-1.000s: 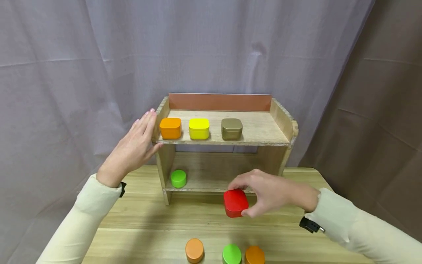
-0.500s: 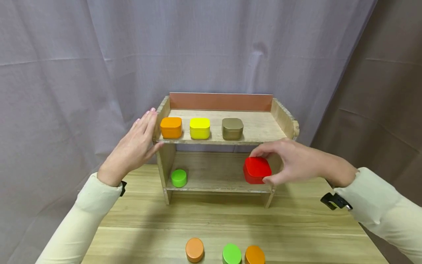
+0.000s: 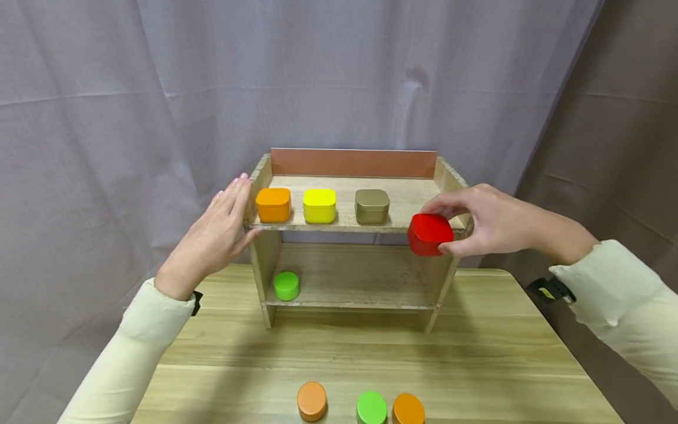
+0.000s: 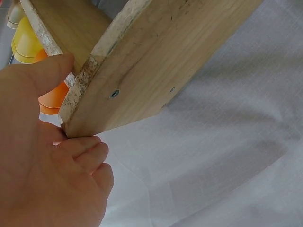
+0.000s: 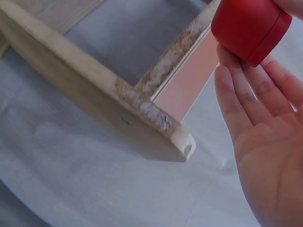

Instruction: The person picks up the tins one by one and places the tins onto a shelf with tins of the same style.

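Observation:
A red square lidded box (image 3: 429, 234) is pinched between the thumb and fingers of my right hand (image 3: 503, 221). It is held in front of the upper board's right end, overlapping that edge in the head view; the right wrist view shows the red box (image 5: 251, 28) with fingers beneath it. My left hand (image 3: 209, 235) holds the left side panel of the wooden shelf (image 3: 413, 219), long fingers along its outside, thumb across the front edge. On the upper board stand an orange box (image 3: 273, 205), a yellow box (image 3: 319, 206) and an olive-brown box (image 3: 372, 206).
A round green box (image 3: 286, 286) sits at the lower board's left end. Near the front of the wooden table (image 3: 318, 353) stand a light-orange round box (image 3: 312, 401), another green round box (image 3: 372, 407) and a darker orange one (image 3: 408, 409). A grey curtain (image 3: 339, 70) hangs behind.
My right hand has carried the red box up and to the right, from low in front of the lower board to the upper board's front edge. The left hand keeps its place.

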`<state>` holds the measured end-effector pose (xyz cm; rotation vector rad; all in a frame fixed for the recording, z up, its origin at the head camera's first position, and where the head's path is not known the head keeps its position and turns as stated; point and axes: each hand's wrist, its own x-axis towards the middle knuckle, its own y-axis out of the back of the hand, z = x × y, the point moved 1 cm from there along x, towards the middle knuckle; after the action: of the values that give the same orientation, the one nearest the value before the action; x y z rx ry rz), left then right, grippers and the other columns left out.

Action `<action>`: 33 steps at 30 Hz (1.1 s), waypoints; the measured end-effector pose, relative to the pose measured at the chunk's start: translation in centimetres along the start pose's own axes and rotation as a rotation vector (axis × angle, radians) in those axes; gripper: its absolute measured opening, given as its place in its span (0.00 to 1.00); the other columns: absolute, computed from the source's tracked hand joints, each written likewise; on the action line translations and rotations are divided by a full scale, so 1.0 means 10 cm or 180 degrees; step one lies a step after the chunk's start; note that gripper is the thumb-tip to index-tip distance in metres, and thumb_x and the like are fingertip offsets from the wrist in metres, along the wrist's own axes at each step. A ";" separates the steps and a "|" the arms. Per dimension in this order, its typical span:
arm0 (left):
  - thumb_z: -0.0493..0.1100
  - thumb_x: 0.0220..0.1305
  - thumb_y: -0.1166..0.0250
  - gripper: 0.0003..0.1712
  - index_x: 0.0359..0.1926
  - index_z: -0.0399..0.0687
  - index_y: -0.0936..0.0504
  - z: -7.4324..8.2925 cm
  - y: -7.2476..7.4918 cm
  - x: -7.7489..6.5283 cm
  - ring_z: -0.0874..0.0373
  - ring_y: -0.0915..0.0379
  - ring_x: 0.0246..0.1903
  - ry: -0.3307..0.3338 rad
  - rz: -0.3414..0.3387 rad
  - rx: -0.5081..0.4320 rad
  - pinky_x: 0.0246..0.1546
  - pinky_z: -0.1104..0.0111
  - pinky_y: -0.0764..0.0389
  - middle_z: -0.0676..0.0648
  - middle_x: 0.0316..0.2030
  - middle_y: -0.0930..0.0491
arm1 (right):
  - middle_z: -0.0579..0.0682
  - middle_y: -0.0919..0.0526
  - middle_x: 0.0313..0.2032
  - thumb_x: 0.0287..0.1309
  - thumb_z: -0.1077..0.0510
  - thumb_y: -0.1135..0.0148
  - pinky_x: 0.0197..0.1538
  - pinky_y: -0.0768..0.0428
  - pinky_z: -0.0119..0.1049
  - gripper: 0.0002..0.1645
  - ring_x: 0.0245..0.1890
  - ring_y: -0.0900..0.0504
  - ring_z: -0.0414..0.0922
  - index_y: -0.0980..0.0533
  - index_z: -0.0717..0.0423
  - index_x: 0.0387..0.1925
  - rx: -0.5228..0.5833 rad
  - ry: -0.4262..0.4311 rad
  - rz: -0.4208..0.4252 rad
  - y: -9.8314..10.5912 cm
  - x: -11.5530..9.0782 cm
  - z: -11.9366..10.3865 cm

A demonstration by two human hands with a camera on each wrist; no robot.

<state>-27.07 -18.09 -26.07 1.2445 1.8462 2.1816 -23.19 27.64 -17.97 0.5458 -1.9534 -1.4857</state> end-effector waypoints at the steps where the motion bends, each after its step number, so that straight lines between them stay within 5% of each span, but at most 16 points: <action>1: 0.45 0.73 0.31 0.52 0.82 0.28 0.52 0.00 0.00 0.00 0.32 0.50 0.81 0.0003 -0.0003 -0.0002 0.80 0.37 0.42 0.28 0.82 0.51 | 0.36 0.10 0.46 0.51 0.58 0.22 0.44 0.12 0.37 0.29 0.47 0.11 0.38 0.17 0.45 0.57 -0.0014 -0.0021 0.0003 0.01 0.01 0.01; 12: 0.45 0.73 0.32 0.51 0.81 0.27 0.52 -0.01 -0.01 0.00 0.32 0.50 0.81 -0.0004 -0.0014 0.0057 0.80 0.38 0.42 0.28 0.82 0.50 | 0.39 0.10 0.43 0.53 0.58 0.26 0.55 0.15 0.46 0.28 0.46 0.13 0.38 0.17 0.47 0.58 -0.0058 -0.0242 0.0053 0.11 0.20 0.12; 33: 0.46 0.74 0.32 0.51 0.81 0.27 0.52 0.00 -0.04 0.00 0.33 0.51 0.82 -0.0027 0.0008 0.0083 0.80 0.39 0.42 0.28 0.82 0.50 | 0.45 0.09 0.46 0.54 0.58 0.29 0.53 0.15 0.44 0.27 0.48 0.11 0.43 0.17 0.49 0.59 0.0017 -0.0566 -0.0006 0.05 0.40 0.41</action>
<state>-27.27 -17.98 -26.37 1.2591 1.8769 2.1571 -28.91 28.11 -17.29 0.4302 -2.0927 -1.5772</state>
